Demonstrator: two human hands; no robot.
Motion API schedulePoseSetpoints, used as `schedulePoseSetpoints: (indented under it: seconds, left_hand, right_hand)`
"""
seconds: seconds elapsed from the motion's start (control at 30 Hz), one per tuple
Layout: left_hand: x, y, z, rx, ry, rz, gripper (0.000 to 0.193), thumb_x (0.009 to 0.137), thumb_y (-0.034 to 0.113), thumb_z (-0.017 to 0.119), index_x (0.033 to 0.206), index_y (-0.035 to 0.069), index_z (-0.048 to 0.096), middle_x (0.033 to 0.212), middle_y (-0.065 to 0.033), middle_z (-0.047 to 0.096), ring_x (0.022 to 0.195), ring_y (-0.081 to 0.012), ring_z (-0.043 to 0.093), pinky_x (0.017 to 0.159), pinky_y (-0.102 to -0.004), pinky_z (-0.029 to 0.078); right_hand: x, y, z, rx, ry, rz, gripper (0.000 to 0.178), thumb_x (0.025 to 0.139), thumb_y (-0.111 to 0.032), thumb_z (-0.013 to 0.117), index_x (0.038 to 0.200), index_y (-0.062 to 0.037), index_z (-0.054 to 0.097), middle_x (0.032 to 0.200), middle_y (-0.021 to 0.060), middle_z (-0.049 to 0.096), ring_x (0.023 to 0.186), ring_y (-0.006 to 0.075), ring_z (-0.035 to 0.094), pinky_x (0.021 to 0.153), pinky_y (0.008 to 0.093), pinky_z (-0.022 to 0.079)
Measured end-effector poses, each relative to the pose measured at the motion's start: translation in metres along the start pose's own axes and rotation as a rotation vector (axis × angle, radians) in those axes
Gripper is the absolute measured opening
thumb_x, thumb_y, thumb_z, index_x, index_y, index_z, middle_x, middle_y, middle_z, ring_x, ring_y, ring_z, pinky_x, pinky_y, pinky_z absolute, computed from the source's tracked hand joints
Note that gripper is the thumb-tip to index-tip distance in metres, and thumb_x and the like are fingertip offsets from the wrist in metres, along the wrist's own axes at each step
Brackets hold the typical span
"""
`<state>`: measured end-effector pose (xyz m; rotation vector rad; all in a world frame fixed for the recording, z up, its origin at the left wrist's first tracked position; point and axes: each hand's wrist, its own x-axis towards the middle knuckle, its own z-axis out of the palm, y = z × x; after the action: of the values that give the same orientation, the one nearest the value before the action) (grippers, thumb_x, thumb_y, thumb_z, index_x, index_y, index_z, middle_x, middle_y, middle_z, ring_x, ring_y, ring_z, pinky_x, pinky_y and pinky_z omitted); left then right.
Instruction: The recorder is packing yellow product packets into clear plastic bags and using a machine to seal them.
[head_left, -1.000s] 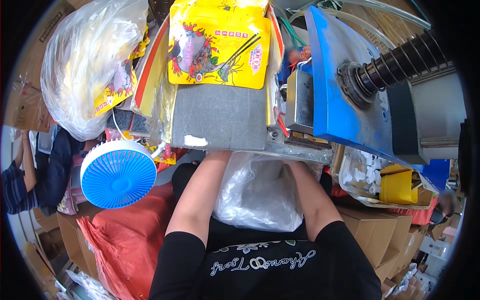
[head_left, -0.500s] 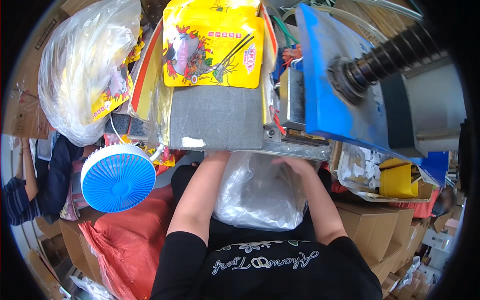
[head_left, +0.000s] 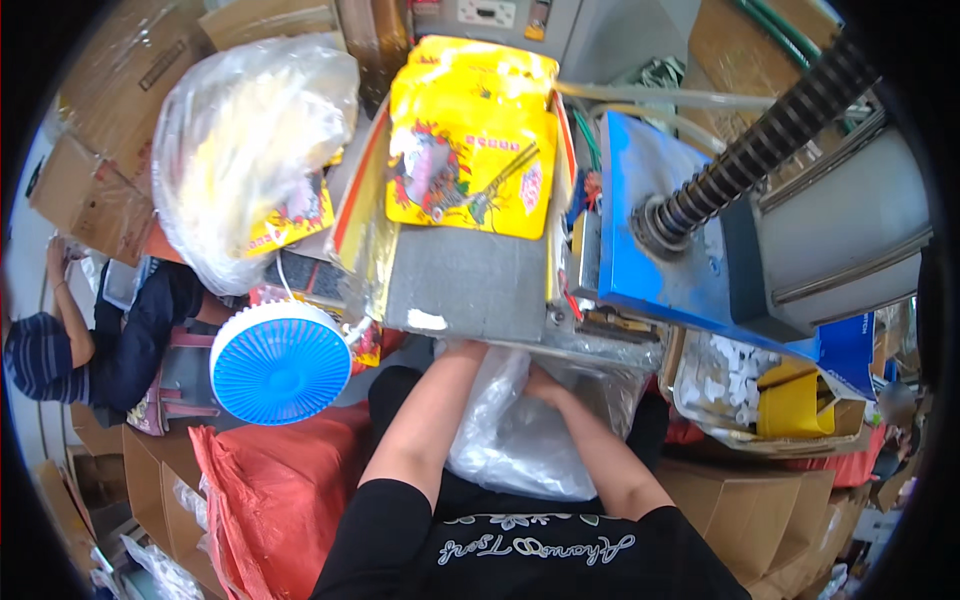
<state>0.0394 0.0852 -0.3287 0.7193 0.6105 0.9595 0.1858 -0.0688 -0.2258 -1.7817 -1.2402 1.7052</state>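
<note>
A large clear plastic bag point(head_left: 530, 450) lies across my lap, below the front edge of the bench. My right hand point(head_left: 541, 384) is closed at the bag's upper part, where the plastic bunches up beside the fingers. Close to the bench edge, my left hand point(head_left: 464, 348) reaches in at the bag's upper left; its fingers are hidden under the edge and the plastic. Above the hands, a stack of flat yellow printed pouches point(head_left: 470, 170) rests on a grey pad point(head_left: 465, 285).
A blue-faced round fan point(head_left: 281, 368) stands at the left, below a clear bag of yellow pouches point(head_left: 250, 160). To the right are a blue machine plate with a spring-covered rod point(head_left: 710, 180), and a tray point(head_left: 700, 410) with a yellow container. A red sack point(head_left: 275, 490) and cardboard boxes flank my lap.
My right hand has moved left, from spread fingers above the bag to closing at its plastic. My left hand has slipped further out of sight. The whole view has shifted, showing more behind the bench.
</note>
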Motion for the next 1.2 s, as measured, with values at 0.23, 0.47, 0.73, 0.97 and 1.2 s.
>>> schedulePoseSetpoints:
  seconds: [0.23,0.47,0.73,0.97,1.2]
  left_hand:
    - [0.010,-0.011,-0.009,0.128,0.034,0.110,0.053,0.097,0.041,0.045,0.140,0.010,0.041,0.144,-0.0107,0.041,0.130,-0.0251,0.041,0.108,-0.0428,0.033]
    - [-0.041,0.028,0.015,0.209,0.341,0.132,0.039,0.097,0.030,0.049,0.128,0.007,0.053,0.126,-0.0102,0.054,0.112,-0.0209,0.052,0.095,-0.0379,0.043]
    - [-0.218,0.163,0.169,0.469,0.576,0.227,0.018,0.095,0.012,0.057,0.106,0.001,0.065,0.083,-0.0013,0.062,0.071,-0.0085,0.058,0.063,-0.0220,0.046]
    - [-0.083,0.280,0.242,1.244,0.368,0.928,0.029,0.093,0.015,0.056,0.119,0.004,0.061,0.119,-0.0131,0.062,0.114,-0.0290,0.056,0.096,-0.0377,0.044]
    - [0.031,0.295,0.197,2.052,0.261,0.816,0.051,0.098,0.041,0.035,0.140,0.015,0.047,0.150,-0.0070,0.038,0.141,-0.0242,0.029,0.117,-0.0458,0.009]
  right_hand:
    - [0.007,0.003,-0.030,-0.523,-0.040,0.017,0.040,0.080,-0.019,0.064,0.116,-0.0023,0.064,0.097,0.0167,0.068,0.096,0.0245,0.065,0.084,0.0368,0.050]
    - [-0.065,0.036,-0.031,-0.186,-0.027,-0.230,0.032,0.090,-0.023,0.061,0.116,-0.0039,0.063,0.099,0.0137,0.069,0.089,0.0227,0.066,0.079,0.0336,0.050]
    - [-0.153,-0.008,-0.013,-0.079,0.015,-0.331,0.031,0.094,-0.018,0.058,0.119,-0.0012,0.061,0.104,0.0117,0.068,0.091,0.0180,0.065,0.081,0.0303,0.049]
    - [-0.199,-0.059,-0.014,-0.241,0.198,-0.405,0.025,0.091,-0.017,0.059,0.111,-0.0025,0.066,0.107,0.0153,0.068,0.100,0.0300,0.066,0.087,0.0345,0.049]
    - [-0.206,-0.030,-0.009,-0.239,0.193,-0.476,0.024,0.091,-0.016,0.060,0.112,-0.0045,0.066,0.106,0.0152,0.068,0.098,0.0301,0.065,0.080,0.0354,0.051]
